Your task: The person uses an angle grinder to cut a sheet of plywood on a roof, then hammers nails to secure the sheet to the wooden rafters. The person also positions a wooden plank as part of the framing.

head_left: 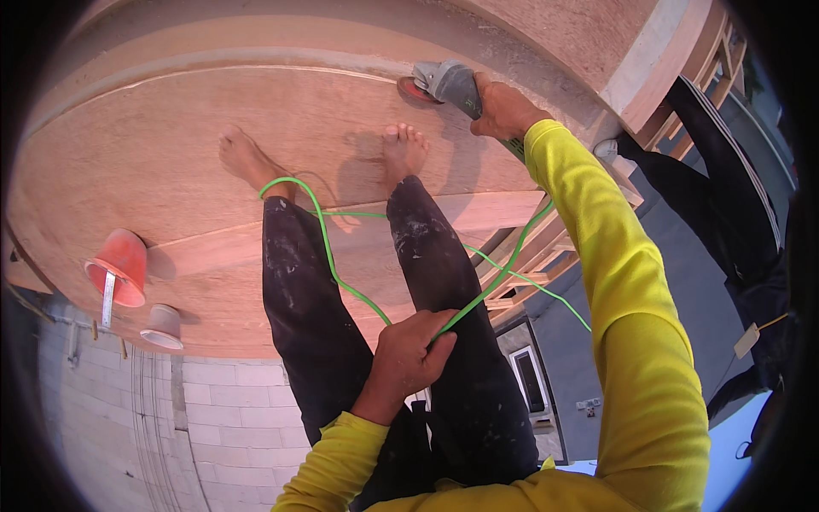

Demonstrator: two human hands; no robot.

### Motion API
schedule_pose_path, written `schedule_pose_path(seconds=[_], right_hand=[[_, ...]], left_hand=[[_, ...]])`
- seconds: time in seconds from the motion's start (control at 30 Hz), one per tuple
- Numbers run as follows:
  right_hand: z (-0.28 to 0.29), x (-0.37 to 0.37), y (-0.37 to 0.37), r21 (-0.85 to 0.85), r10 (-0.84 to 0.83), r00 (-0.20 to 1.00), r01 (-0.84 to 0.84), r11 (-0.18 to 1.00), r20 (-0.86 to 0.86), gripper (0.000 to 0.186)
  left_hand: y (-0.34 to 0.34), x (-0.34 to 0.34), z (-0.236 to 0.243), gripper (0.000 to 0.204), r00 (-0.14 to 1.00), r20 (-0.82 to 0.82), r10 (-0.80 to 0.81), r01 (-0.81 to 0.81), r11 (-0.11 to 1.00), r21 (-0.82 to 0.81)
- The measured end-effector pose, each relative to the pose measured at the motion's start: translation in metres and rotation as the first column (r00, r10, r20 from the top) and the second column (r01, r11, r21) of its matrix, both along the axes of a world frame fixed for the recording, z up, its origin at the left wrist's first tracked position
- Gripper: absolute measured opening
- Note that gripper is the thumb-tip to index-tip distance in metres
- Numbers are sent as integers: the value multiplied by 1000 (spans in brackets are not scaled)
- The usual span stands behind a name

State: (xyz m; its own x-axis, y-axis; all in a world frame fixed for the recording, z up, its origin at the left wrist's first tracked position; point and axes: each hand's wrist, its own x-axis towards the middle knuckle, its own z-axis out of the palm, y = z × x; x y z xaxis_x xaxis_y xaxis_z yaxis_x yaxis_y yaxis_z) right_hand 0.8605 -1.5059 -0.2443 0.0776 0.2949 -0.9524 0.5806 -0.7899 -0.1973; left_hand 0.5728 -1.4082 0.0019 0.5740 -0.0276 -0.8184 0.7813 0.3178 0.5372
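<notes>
In my right hand (pixel 505 109), fingers wrapped round its dark body, is an angle grinder (pixel 452 85). The grinder's reddish disc (pixel 416 90) lies at the seam between the plywood sheet (pixel 213 111) and the raised curved edge behind it; whether it touches cannot be told. My left hand (pixel 409 360) is closed round a bright green power cord (pixel 322 222) in front of my thighs. From that hand one stretch of cord loops out past my left foot, and another rises toward my right forearm and the grinder's rear end.
My bare feet (pixel 405 154) stand on the plywood. An orange bucket (pixel 124 260) with a flat strip in it and a smaller pale bucket (pixel 162 326) are at the left. Timber framing (pixel 537 264) shows beyond the sheet's edge. Another person's dark-trousered leg (pixel 682 183) is at the right.
</notes>
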Motion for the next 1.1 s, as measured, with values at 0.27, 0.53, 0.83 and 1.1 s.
schedule_pose_path(seconds=[0.27, 0.53, 0.83, 1.1], right_hand=[[12, 22, -80, -224, -23, 995, 45, 974, 99, 79], [17, 35, -117, -279, 4, 989, 37, 960, 145, 75], [61, -14, -77, 30, -244, 944, 244, 969, 223, 69], [113, -57, -27, 284, -506, 853, 457, 843, 128, 66]], left_hand=[[-14, 10, -1, 41, 994, 46, -102, 102, 995, 9], [-24, 23, 0, 41, 971, 111, -213, 198, 972, 126], [-6, 37, 41, 25, 968, -35, -250, 252, 962, 104], [11, 26, 49, 27, 903, -21, -430, 423, 877, 229]])
